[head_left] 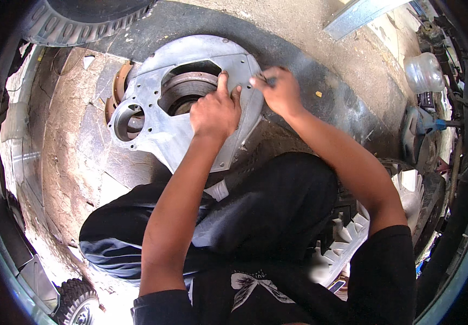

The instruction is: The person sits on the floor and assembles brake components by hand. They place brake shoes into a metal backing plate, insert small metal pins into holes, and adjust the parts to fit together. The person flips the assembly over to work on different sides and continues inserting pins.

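A large grey metal bell housing [171, 135] lies in front of me, with a wide opening and a smaller round hole at its left. My left hand [215, 112] rests on it beside the wide opening, its index finger and thumb stretched out and apart; its other fingers are partly hidden. At the right rim of the housing, my right hand [280, 93] is closed, thumb and fingers pinched together. Something small and dark shows at its fingertips, too small to name. Through the wide opening a round, disc-like metal part [190, 86] is visible underneath.
A curved brown part [119, 84] lies left of the housing. A big tyre [88, 24] stands at the far left, with a metal beam [361, 17] at the far right. A clear plastic bottle [424, 73] and a finned metal part [348, 238] are on the right.
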A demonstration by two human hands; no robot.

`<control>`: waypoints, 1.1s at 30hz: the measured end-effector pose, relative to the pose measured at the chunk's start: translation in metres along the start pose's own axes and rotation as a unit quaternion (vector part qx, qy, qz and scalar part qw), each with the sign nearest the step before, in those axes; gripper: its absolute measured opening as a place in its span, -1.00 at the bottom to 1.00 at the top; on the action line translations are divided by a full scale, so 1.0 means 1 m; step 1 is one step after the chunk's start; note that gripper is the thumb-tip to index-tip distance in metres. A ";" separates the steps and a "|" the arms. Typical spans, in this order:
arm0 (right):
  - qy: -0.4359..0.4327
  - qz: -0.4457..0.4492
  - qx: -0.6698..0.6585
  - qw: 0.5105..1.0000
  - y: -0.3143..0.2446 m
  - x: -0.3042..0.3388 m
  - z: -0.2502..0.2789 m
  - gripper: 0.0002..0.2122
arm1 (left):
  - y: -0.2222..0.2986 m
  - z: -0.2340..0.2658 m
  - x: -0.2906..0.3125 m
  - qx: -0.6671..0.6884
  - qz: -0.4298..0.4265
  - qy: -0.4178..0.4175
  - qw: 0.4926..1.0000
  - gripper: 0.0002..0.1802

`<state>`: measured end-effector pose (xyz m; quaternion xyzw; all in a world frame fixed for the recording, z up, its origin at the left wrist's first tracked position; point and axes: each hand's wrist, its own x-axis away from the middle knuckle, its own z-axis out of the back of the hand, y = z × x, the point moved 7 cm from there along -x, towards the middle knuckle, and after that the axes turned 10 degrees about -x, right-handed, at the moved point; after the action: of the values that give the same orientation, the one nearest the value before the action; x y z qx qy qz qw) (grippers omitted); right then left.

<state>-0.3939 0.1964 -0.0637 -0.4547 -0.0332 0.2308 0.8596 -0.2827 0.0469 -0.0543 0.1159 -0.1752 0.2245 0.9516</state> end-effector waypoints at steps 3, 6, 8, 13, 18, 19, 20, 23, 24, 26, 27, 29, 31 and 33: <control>-0.067 0.026 0.016 0.997 -0.012 0.022 0.012 -0.71 | 0.000 0.000 0.001 0.003 -0.006 0.008 1.000 -0.30; -0.052 -0.017 0.027 0.998 -0.007 0.011 0.016 -0.65 | 0.006 0.001 0.000 0.003 -0.021 0.015 1.000 -0.29; -0.095 -0.108 0.010 0.990 -0.007 0.008 0.013 -0.59 | 0.002 -0.002 -0.003 -0.003 -0.019 0.026 0.999 -0.28; -0.059 -0.063 0.016 0.996 -0.016 0.012 0.013 -0.67 | 0.004 0.003 -0.002 -0.014 -0.026 0.032 0.999 -0.28; -0.067 0.120 0.126 0.983 -0.053 0.017 0.015 -0.77 | 0.005 0.004 -0.003 -0.005 -0.043 0.056 0.997 -0.33; -0.075 0.120 0.118 0.983 -0.051 0.015 0.016 -0.77 | 0.007 0.004 -0.002 0.002 -0.046 0.047 0.998 -0.35; -0.084 0.121 0.110 0.983 -0.051 0.009 0.017 -0.76 | 0.008 0.005 -0.003 0.009 -0.048 0.038 0.998 -0.36; -0.082 0.127 0.113 0.982 -0.046 0.011 0.019 -0.77 | 0.008 0.005 -0.002 0.013 -0.051 0.039 0.998 -0.42; -0.070 0.115 0.129 0.982 -0.048 0.019 0.015 -0.77 | 0.004 0.004 -0.002 0.008 -0.049 0.048 0.998 -0.42; -0.056 0.109 0.137 0.983 -0.052 0.024 0.011 -0.77 | -0.001 0.000 -0.003 0.006 -0.046 0.047 0.998 -0.42; -0.053 0.114 0.131 0.983 -0.050 0.024 0.013 -0.77 | 0.002 0.001 -0.002 0.010 -0.047 0.036 0.998 -0.42; -0.034 0.098 0.124 0.987 -0.045 0.019 0.016 -0.78 | 0.006 0.005 -0.001 0.015 -0.049 0.020 0.998 -0.41; -0.001 0.055 0.118 0.991 -0.041 0.010 0.015 -0.78 | 0.007 0.004 -0.002 0.014 -0.049 0.011 0.999 -0.40; -0.014 0.076 0.123 0.989 -0.044 -0.003 0.012 -0.78 | 0.005 0.003 -0.003 0.025 -0.048 0.012 0.998 -0.35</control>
<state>-0.3833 0.1835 -0.0210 -0.3438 0.0181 0.3043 0.8882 -0.2887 0.0494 -0.0516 0.1452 -0.1519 0.1842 0.9602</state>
